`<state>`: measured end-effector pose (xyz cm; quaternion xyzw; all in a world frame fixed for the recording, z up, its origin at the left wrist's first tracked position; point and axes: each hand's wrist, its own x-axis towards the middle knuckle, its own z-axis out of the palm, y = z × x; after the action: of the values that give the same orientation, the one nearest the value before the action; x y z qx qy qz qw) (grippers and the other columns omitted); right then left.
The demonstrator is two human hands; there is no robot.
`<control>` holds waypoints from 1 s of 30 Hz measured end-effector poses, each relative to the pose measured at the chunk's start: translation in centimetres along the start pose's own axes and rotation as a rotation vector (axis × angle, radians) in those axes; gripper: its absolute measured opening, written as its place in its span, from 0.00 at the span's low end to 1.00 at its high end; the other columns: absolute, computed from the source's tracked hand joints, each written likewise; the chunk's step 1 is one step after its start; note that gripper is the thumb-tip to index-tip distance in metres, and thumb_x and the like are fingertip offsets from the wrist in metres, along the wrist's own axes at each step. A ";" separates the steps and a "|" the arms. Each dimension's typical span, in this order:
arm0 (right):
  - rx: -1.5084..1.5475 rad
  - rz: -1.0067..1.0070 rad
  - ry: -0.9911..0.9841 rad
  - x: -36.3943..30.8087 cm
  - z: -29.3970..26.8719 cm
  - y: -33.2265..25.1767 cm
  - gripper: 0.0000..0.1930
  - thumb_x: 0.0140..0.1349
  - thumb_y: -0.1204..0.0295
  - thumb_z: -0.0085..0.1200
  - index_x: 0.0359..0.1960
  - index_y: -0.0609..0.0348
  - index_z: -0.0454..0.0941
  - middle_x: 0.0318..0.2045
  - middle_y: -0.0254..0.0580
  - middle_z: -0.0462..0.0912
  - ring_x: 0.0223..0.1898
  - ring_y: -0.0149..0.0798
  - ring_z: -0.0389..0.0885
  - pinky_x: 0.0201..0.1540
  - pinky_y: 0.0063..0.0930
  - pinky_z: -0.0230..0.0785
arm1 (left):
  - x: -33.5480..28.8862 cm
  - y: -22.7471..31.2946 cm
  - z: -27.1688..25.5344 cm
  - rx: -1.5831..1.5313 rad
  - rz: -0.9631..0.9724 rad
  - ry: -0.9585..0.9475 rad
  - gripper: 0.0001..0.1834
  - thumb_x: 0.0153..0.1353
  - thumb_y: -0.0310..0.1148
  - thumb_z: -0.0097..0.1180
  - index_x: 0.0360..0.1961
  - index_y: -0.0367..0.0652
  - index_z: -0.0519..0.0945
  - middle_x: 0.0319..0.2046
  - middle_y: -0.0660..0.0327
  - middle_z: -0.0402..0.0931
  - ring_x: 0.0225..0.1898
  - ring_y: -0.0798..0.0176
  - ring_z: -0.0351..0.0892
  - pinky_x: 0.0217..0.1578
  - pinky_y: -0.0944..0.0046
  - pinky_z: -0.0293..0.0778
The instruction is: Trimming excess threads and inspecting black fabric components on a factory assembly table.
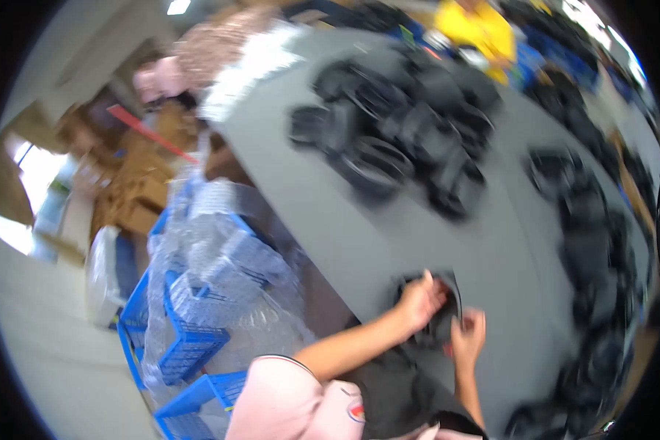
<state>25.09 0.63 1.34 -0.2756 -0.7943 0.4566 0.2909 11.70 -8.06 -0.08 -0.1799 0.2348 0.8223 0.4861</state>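
While blur softens most edges, brown cardboard boxes [136, 194] stand at the far left, too jumbled to count, with one red strip [150, 133] slanting above them. Next come at least two blue crates [191, 348], the lower one cut off by other things and both partly covered by clear plastic wrap [260, 260]. Across the grey table [337, 246], one heap of black items [389, 139] overlaps so much that its number cannot be told. Nearer the person, one black item [436, 330] lies between two hands, its form hard to make out: the left hand [420, 303] is curled, fingertips gripping its upper part; the right hand [468, 336] pinches its right edge, thumb nearly meeting fingers. One person in yellow [484, 33] is cropped at the top; more black pieces [587, 235] line the right, uncountable.
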 end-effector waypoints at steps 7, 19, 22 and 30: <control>0.246 0.402 -0.231 5.7 -1.2 0.5 0.13 0.48 0.73 0.61 0.37 0.63 0.78 0.29 0.38 0.77 0.28 0.30 0.74 0.31 0.25 0.67 | -1.4 2.4 3.2 1.472 -0.339 -0.207 0.20 0.63 0.30 0.48 0.54 0.31 0.66 0.44 0.52 0.74 0.43 0.61 0.76 0.45 0.65 0.73; 0.563 0.698 -0.202 3.4 -0.7 4.0 0.09 0.55 0.75 0.59 0.37 0.65 0.78 0.29 0.38 0.78 0.28 0.29 0.74 0.32 0.24 0.67 | 1.1 -2.1 2.8 1.702 -0.264 -0.007 0.18 0.53 0.41 0.62 0.24 0.41 0.67 0.20 0.62 0.72 0.17 0.71 0.74 0.16 0.74 0.66; 0.193 0.393 0.002 1.2 -2.0 2.3 0.08 0.57 0.73 0.56 0.36 0.65 0.78 0.30 0.40 0.81 0.31 0.34 0.79 0.35 0.28 0.70 | 1.9 -1.8 2.2 1.683 -0.245 -0.005 0.16 0.53 0.38 0.62 0.23 0.40 0.68 0.19 0.63 0.71 0.17 0.72 0.73 0.16 0.74 0.66; -0.123 0.358 0.016 -4.3 -4.2 0.7 0.10 0.56 0.68 0.57 0.38 0.59 0.77 0.30 0.38 0.79 0.29 0.38 0.79 0.31 0.28 0.68 | 2.0 -1.5 1.8 1.563 -0.259 0.038 0.15 0.52 0.35 0.62 0.24 0.36 0.70 0.22 0.60 0.75 0.18 0.70 0.75 0.19 0.73 0.69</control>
<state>31.11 0.30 1.59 -0.4332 -0.7569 0.4493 0.1938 12.01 -4.98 0.04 0.1735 0.7297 0.3531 0.5592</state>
